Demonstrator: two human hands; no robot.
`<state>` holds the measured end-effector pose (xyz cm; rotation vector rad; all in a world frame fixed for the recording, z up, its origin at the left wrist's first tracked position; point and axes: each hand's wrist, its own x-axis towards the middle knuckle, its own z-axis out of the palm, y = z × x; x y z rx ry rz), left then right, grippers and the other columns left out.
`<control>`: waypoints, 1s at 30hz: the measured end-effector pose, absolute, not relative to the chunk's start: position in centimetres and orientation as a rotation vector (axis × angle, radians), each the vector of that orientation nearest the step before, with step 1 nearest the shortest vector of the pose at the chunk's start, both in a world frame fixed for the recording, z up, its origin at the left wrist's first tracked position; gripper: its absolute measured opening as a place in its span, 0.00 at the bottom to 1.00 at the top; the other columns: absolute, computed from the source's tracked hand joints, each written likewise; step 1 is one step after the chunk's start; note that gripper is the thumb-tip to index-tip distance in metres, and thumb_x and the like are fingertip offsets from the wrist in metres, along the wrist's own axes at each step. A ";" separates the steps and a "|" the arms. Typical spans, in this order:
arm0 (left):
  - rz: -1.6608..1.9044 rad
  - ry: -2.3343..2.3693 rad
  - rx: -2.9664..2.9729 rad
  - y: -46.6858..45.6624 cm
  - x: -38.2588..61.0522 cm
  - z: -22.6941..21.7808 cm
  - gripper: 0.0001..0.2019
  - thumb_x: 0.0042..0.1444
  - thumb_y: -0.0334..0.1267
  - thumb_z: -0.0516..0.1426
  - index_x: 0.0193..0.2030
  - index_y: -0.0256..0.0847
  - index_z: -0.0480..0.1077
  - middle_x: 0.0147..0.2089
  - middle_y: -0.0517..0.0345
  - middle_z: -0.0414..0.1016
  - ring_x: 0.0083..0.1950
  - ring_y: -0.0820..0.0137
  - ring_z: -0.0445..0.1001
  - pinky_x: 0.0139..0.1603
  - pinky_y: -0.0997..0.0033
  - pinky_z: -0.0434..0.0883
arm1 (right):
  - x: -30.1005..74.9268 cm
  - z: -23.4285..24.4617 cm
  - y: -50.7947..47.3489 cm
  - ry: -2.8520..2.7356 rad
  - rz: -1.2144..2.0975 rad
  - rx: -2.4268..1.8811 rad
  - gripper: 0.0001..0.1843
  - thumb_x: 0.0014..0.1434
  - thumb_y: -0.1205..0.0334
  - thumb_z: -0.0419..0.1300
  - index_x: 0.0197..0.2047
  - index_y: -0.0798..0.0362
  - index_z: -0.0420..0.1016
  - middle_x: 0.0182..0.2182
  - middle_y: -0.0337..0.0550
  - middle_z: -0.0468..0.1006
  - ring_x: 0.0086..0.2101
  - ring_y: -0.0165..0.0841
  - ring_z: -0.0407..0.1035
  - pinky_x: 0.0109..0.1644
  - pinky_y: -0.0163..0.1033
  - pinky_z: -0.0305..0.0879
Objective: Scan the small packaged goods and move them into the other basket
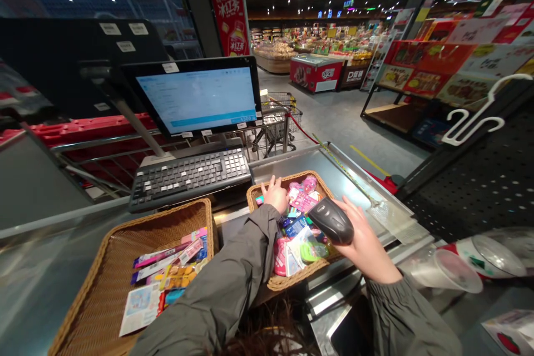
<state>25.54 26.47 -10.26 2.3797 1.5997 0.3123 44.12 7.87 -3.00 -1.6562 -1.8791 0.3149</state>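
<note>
My right hand (362,239) is wrapped round a black handheld barcode scanner (332,221), held above the right side of a wicker basket (294,282). Inside this basket lie pink packets (301,199), a blue packet (297,227), a white card (298,247) and a bright green packaged item (312,251). My left hand (275,196) reaches over the basket's far left corner, fingers apart and nothing visibly gripped. Whether its fingertips touch the goods is hidden. To the left, a larger wicker basket (94,278) holds several long thin packets (167,258), a yellow pack (178,277) and a white card (139,306).
Behind the baskets, a keyboard (189,175) and a lit monitor (200,97) stand on the metal counter (25,267). Plastic tubs (454,270) sit at the right below a white hook (473,122). A shopping cart (275,117) is beyond the counter.
</note>
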 end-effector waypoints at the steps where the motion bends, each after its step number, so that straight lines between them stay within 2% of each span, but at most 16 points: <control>1: 0.318 1.593 2.372 26.3 25.6 -10.4 0.07 0.55 0.41 0.58 0.35 0.45 0.78 0.71 0.56 0.58 0.74 0.56 0.46 0.70 0.37 0.39 | 44.0 -2.9 7.8 -1.883 0.309 -1.656 0.33 0.56 0.57 0.59 0.64 0.47 0.56 0.62 0.52 0.65 0.68 0.52 0.46 0.68 0.67 0.41; 6: 0.418 1.608 2.286 25.8 25.8 -9.8 0.06 0.54 0.38 0.58 0.31 0.46 0.77 0.67 0.62 0.65 0.73 0.60 0.50 0.71 0.43 0.42 | 43.6 -2.4 6.9 -1.891 0.275 -1.663 0.34 0.55 0.59 0.58 0.64 0.49 0.56 0.61 0.52 0.66 0.68 0.52 0.46 0.68 0.66 0.42; 10: 0.492 1.662 2.170 26.0 24.6 -8.1 0.07 0.54 0.35 0.57 0.28 0.44 0.76 0.65 0.62 0.68 0.71 0.57 0.54 0.69 0.40 0.47 | 43.4 -2.0 6.2 -1.880 0.236 -1.661 0.33 0.55 0.60 0.58 0.63 0.49 0.57 0.61 0.51 0.66 0.68 0.52 0.46 0.68 0.66 0.44; 16: 0.623 1.687 2.074 26.2 21.6 -5.5 0.09 0.54 0.36 0.58 0.24 0.43 0.74 0.64 0.63 0.68 0.71 0.56 0.55 0.69 0.40 0.50 | 43.0 -1.8 5.9 -1.882 0.203 -1.642 0.33 0.54 0.61 0.59 0.63 0.50 0.57 0.61 0.53 0.65 0.68 0.52 0.46 0.68 0.65 0.45; 23: 0.769 1.671 2.026 25.6 18.7 -3.0 0.07 0.54 0.36 0.58 0.27 0.44 0.77 0.64 0.61 0.69 0.70 0.61 0.58 0.68 0.52 0.57 | 42.0 -1.9 6.1 -1.898 0.204 -1.648 0.34 0.55 0.61 0.58 0.64 0.50 0.56 0.63 0.53 0.63 0.68 0.51 0.45 0.69 0.67 0.40; 30: 0.916 1.613 2.001 24.1 16.6 -1.2 0.06 0.54 0.35 0.59 0.28 0.43 0.77 0.63 0.61 0.70 0.70 0.61 0.57 0.68 0.54 0.56 | 40.8 -1.4 6.5 -1.918 0.198 -1.613 0.34 0.54 0.60 0.59 0.63 0.49 0.57 0.62 0.54 0.64 0.68 0.54 0.45 0.67 0.69 0.43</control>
